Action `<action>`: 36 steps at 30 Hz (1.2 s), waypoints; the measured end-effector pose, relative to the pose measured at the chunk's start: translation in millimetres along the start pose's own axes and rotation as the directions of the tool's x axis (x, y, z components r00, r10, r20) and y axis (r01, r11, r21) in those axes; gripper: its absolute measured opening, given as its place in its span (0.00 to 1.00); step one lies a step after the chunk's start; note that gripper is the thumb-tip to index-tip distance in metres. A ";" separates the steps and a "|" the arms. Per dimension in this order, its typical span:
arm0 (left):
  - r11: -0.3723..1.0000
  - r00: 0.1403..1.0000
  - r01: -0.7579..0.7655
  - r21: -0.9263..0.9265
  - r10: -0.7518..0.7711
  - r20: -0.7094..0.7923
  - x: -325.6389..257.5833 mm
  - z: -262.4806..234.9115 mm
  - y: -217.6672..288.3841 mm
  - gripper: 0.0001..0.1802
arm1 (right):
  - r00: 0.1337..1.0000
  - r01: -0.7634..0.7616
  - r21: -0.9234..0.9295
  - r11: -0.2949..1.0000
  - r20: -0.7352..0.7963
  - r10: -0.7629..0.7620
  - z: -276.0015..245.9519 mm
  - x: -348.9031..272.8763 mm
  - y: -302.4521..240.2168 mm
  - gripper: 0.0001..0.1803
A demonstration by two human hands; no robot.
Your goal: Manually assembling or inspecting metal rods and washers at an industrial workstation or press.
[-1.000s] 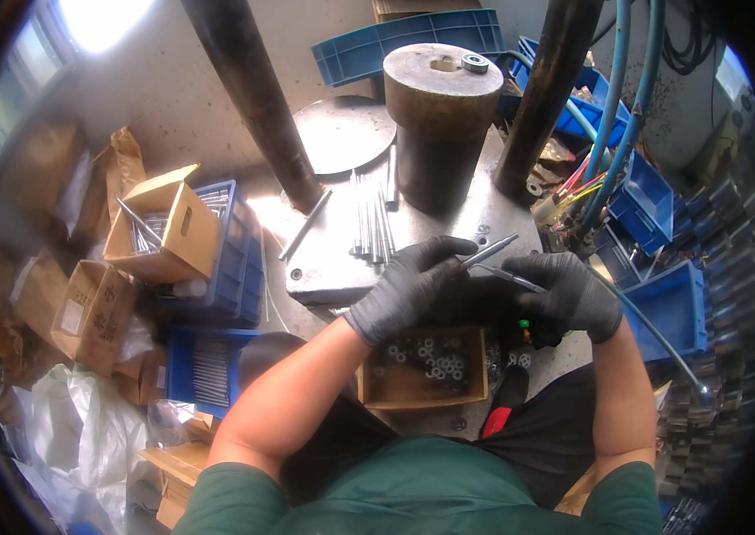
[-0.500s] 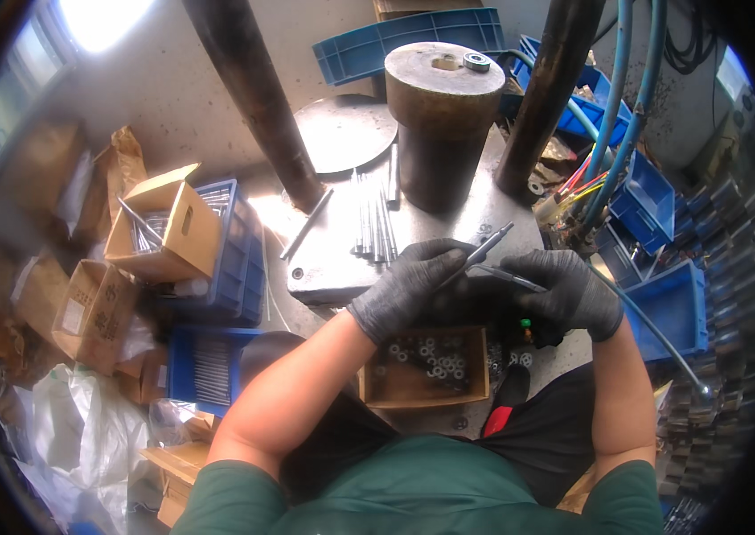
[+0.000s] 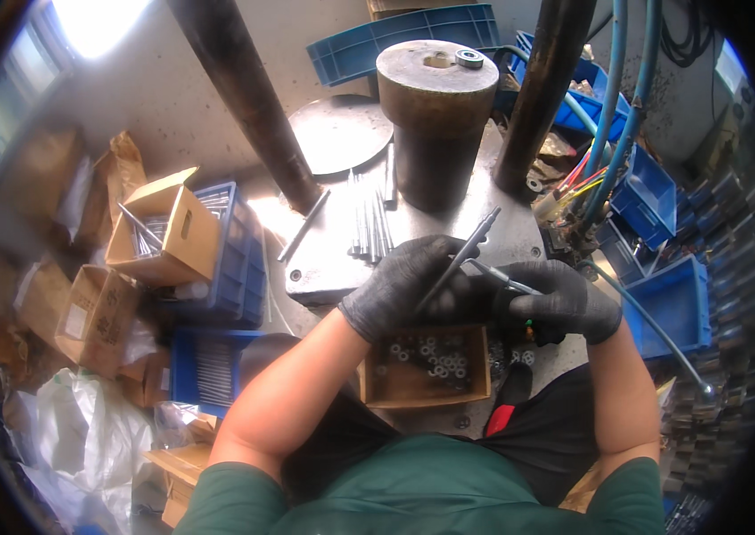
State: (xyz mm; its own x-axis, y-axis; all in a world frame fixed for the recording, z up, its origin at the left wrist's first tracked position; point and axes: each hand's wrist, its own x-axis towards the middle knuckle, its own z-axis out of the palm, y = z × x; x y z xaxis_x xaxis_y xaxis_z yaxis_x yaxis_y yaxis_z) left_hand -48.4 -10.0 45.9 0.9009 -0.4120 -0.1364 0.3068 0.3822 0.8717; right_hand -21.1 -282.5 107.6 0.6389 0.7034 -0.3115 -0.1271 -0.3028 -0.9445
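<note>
My left hand (image 3: 400,278), in a black glove, is closed round a slim metal shaft (image 3: 474,241) that slants up to the right, its stepped end clear of the fingers. My gloved right hand (image 3: 569,299) is closed on a thin, silvery pen-like tool (image 3: 504,279); its tip points left, close to the shaft, and I cannot tell whether they touch. Under both hands stands an open cardboard box (image 3: 426,392) with several small metal rings inside. Several loose metal rods (image 3: 367,223) lie on the steel press table (image 3: 315,281) beyond my left hand.
A thick steel cylinder (image 3: 435,116) stands on the table with a bearing (image 3: 469,58) on top. Two dark columns (image 3: 239,98) flank it. Cartons (image 3: 164,241) and a blue crate (image 3: 239,267) of rods are at left; blue bins (image 3: 672,308) and hoses (image 3: 614,98) at right.
The shaft in my left hand has tilted steeper, its upper end moving left and up. Both hands have shifted slightly, and the tool's tip is now nearer the shaft's middle.
</note>
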 end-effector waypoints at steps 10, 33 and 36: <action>0.906 0.891 -0.069 0.419 0.245 -0.382 -11.2 -37.9 17.7 0.21 | 0.982 0.109 -0.140 0.984 -0.142 -0.128 2.6 3.4 5.3 0.22; 0.033 0.668 0.345 0.938 0.693 -0.270 -20.6 -127.1 19.5 0.20 | 0.885 0.234 0.058 0.970 -0.425 -0.188 2.6 26.1 25.5 0.20; 0.337 0.754 0.319 0.886 0.476 -0.452 -6.3 -106.3 30.7 0.26 | 0.875 0.213 -0.019 0.977 -0.441 -0.199 -2.1 27.8 31.2 0.19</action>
State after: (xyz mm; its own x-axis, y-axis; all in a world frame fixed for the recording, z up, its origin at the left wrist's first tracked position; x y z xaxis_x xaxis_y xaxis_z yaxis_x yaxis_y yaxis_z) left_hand -12.0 92.3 23.5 0.9643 0.2455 0.0995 0.1184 -0.7354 0.6672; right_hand -5.8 -273.7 69.6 0.9190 0.3924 -0.0386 0.0261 -0.1582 -0.9871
